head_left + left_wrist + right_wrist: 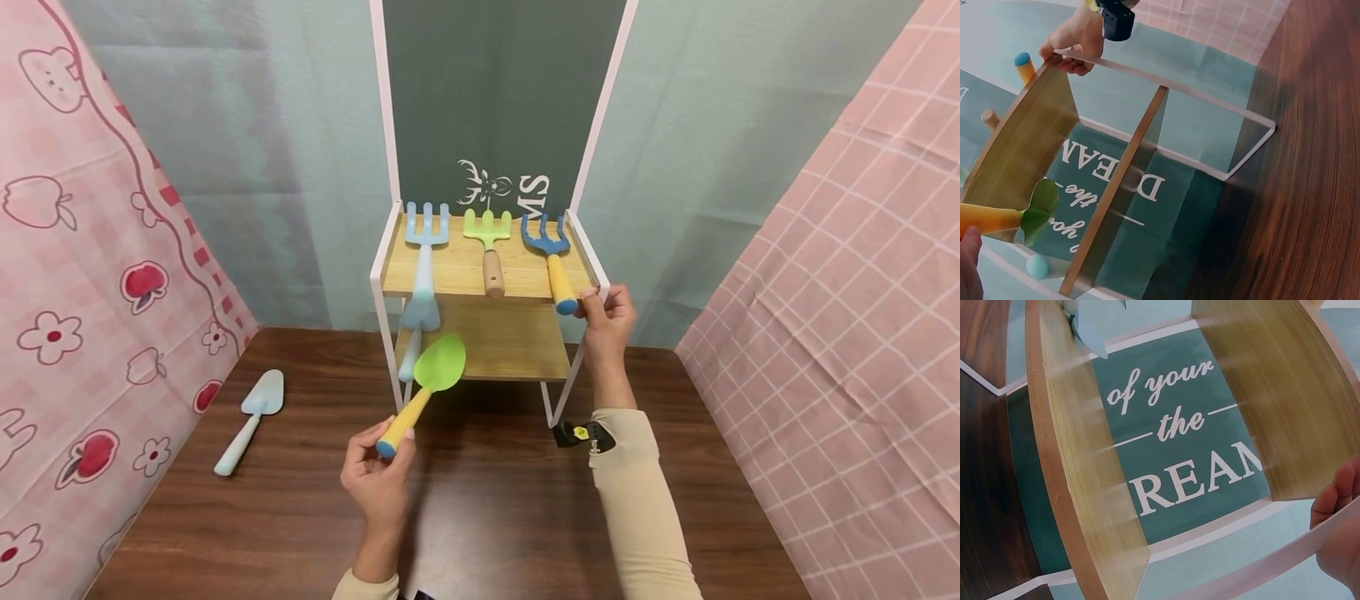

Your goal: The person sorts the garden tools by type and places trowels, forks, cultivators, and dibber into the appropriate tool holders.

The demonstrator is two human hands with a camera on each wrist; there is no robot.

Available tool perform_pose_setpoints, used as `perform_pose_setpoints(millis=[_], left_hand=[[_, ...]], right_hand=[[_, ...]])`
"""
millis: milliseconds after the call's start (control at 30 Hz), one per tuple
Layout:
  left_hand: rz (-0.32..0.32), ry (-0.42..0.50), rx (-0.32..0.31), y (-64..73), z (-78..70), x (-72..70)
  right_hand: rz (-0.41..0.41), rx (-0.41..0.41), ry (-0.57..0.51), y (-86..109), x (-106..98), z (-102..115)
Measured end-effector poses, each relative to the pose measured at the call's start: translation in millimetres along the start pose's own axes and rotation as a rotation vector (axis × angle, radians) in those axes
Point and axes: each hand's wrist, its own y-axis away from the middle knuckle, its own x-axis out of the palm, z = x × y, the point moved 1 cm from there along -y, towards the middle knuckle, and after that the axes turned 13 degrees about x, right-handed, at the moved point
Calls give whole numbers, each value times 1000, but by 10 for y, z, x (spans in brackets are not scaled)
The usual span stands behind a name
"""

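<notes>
My left hand [378, 487] pinches the yellow handle of a hand trowel with a green blade [441, 364], held in front of the lower board of a two-tier shelf [513, 337]. The blade points up and away. My right hand [609, 329] grips the front right corner of the shelf's top, its fingers partly hidden behind the white frame. Beside it lies a dark blue hand fork with a yellow handle [556, 271]. Also on the top board are a green fork with a wooden handle [491, 250] and a light blue fork [426, 250].
A light blue trowel [411, 350] lies at the left of the lower board. Another pale blue trowel [258, 410] is on the wooden table [495, 517] at left. Behind the shelf stands a dark green panel [495, 83]; patterned pink cloth [847, 275] hangs at both sides.
</notes>
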Motion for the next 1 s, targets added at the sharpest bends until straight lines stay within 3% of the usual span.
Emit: perform_pose_setpoints(millis=[433,733,1000], left_hand=[[-36,-92,-95,111,214,198],[-18,-54,-84,87,159,437],[-32,-70,-87,90,280,528]], right_hand=[[-8,-4,7,-12,3,-13],[-4,-8,-12,-23,13,-15],[-14,6,-5,-20,18,-12]])
